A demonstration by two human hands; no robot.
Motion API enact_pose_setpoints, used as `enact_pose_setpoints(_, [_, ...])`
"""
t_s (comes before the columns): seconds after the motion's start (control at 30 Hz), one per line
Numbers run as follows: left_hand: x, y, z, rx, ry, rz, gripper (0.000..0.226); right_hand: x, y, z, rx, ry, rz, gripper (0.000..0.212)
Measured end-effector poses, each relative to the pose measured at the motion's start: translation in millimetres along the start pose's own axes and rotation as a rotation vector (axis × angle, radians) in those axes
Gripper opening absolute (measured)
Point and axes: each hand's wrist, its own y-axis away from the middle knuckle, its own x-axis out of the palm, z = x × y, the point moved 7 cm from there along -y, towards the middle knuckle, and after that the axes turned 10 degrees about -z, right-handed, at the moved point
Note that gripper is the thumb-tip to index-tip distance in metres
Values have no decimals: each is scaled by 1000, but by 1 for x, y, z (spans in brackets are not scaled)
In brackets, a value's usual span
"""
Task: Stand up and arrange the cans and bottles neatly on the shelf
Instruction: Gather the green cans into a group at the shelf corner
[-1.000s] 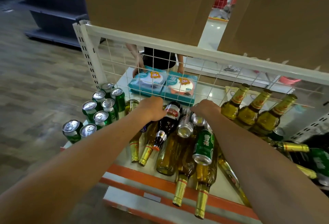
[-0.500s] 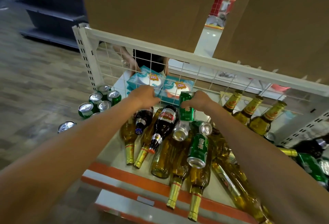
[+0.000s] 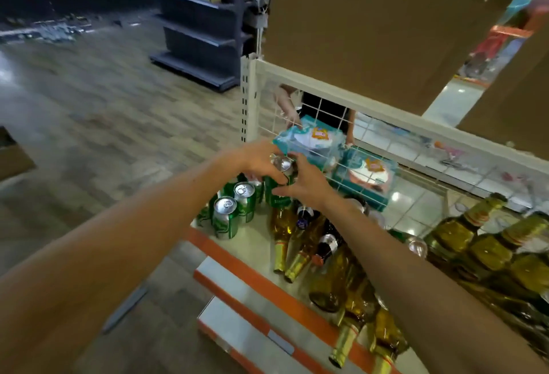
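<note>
Both hands wrap one upright green can at the back left of the shelf. My left hand covers its left side and rim; my right hand grips its right side. Left of it stand several upright green cans. Amber and dark bottles lie in a heap in the shelf's middle, necks toward the orange front edge. Three gold-capped amber bottles stand upright at the right.
A white wire-mesh back panel runs behind the shelf, with teal packages beyond it and another person's hands there. Cardboard sheets hang above. Dark shelving stands across the wooden floor at the left.
My right hand lifted a green can from the heap and carried it left to the can group; my left hand joined it on the can. The view swung left.
</note>
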Motion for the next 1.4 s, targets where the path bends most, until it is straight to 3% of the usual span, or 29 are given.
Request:
enact_pose_setpoints(0.2, [7,23,55,-19,-199,-20,58,61,3,2,-47,48,157,112])
enact_pose_setpoints(0.33, [18,34,70,-13,-195,1,71,70,6,-16,-22,192,258,85])
enact_pose_setpoints(0.77, [81,27,71,11,-610,-41,50,27,17,-52,10,198,107,54])
enact_pose_setpoints(1.0, [86,13,48,10,-820,-17,47,-29,35,-92,151,209,-37,45])
enact_pose_setpoints(1.2, [86,-3,1,50,-608,-90,27,-79,51,-128,293,240,-136,44])
enact_pose_setpoints(1.4, [98,-24,-40,106,-557,-77,31,-105,69,-143,310,325,-150,43])
